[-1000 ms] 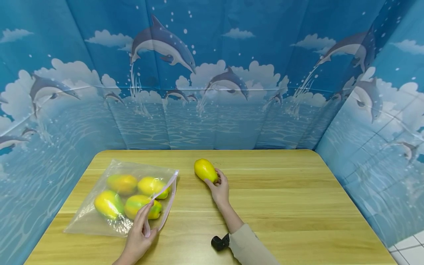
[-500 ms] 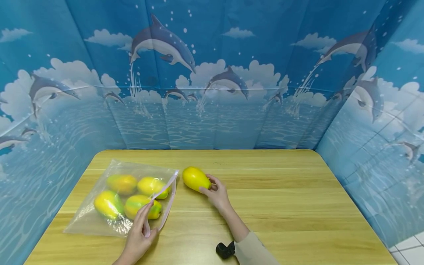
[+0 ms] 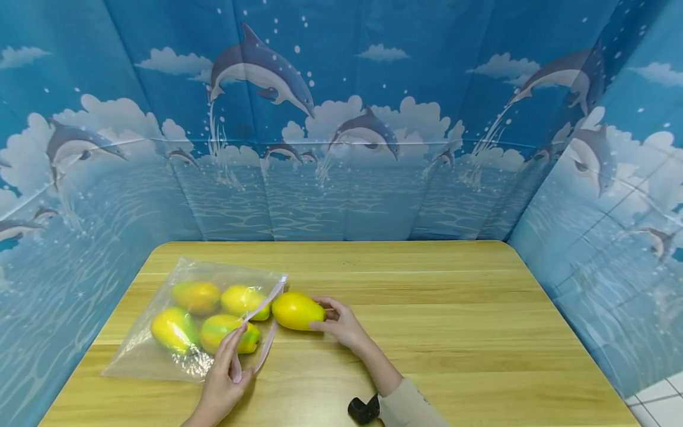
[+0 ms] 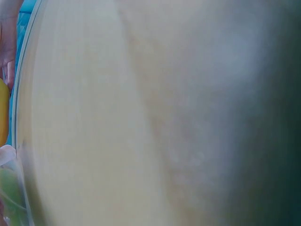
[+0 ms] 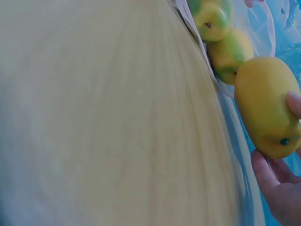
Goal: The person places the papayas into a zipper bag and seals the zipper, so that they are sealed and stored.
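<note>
While the left hand is gripping the bag at its mouth, the right hand is pinching the fruit by its right end, at that mouth, only the right wrist view showing its stem.

free tabletop at right, filled plastic bag blocking left
</note>
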A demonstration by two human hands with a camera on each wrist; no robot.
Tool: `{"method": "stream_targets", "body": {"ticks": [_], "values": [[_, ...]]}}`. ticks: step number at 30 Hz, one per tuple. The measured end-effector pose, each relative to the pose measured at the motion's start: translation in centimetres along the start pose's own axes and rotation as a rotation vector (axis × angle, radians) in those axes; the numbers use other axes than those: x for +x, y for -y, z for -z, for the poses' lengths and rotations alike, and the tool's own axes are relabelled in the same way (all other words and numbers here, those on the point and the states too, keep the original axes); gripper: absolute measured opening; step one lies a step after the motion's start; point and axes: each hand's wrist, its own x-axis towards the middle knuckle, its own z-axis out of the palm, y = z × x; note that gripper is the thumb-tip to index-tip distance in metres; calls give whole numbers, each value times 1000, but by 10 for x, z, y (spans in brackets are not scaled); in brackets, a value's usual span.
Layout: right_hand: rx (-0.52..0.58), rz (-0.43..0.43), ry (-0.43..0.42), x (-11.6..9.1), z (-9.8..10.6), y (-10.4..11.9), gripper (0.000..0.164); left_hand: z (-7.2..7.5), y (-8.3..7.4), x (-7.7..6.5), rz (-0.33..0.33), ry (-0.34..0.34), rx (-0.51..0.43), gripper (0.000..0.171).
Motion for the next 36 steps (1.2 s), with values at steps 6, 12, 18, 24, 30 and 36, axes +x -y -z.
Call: {"method": "stream_targets", "body": {"ticks": [6,12,18,24,30,36], "values": [[15,28,69,-1,-5,-2,53,0,-2,0,5,9,6,84],[41,34,122,-1,-10,1,53,-1,-1,0,-9,-5,7,85],[45,58,154,-2,-14,11,50,0,-2,0,20,16,3,84],[15,67,174,-6,-17,31,49,0,-2,1,-5,-10,2,85],[-17,74,197,-3,-21,39,49,0,-1,1,3,-3,-2,83],[-39,90,224,4,-31,34,48,1,-1,1,0,-4,-1,83]]}}
